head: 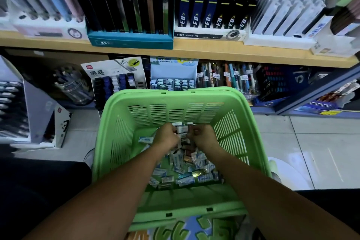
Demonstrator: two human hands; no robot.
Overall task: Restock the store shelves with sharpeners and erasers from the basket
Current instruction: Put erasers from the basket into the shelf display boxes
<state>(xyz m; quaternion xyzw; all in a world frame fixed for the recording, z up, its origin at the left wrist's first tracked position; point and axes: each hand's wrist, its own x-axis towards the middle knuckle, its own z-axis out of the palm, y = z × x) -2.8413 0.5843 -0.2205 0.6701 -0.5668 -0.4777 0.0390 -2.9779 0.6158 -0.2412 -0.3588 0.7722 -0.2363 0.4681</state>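
Pretty cramped stationery aisle here, viewed straight down into a green slatted basket point(120, 115) that sat dead centre over a pale tiled floor point(319, 142). Both arms reached into it: the left hand point(167, 135) and the right hand point(203, 135) were curled close together toward 12 o'clock of the basket, each grip closed round a small cluster of wrapped erasers point(182, 129) bunched between them, though exactly how many each one had was too blurry to tell. The rest of the pile of little wrapped packets point(187, 171) lay loose on the basket bottom, spreading toward 5 o'clock. Up at 12 o'clock ran a light wooden shelf point(194, 52) loaded with display boxes: a teal box point(130, 40) of dark slim packs, a white box of navy and black packs point(212, 31) just beside it, and pale packs at 11 and 1 o'clock. Under that shelf, right behind the basket's far rim, stood a white lead-refill display point(115, 72) and a blue-and-white display box point(173, 70) of small items, with bagged pens point(226, 78) at 1 o'clock and a clear round jar point(72, 85) at 10 o'clock.
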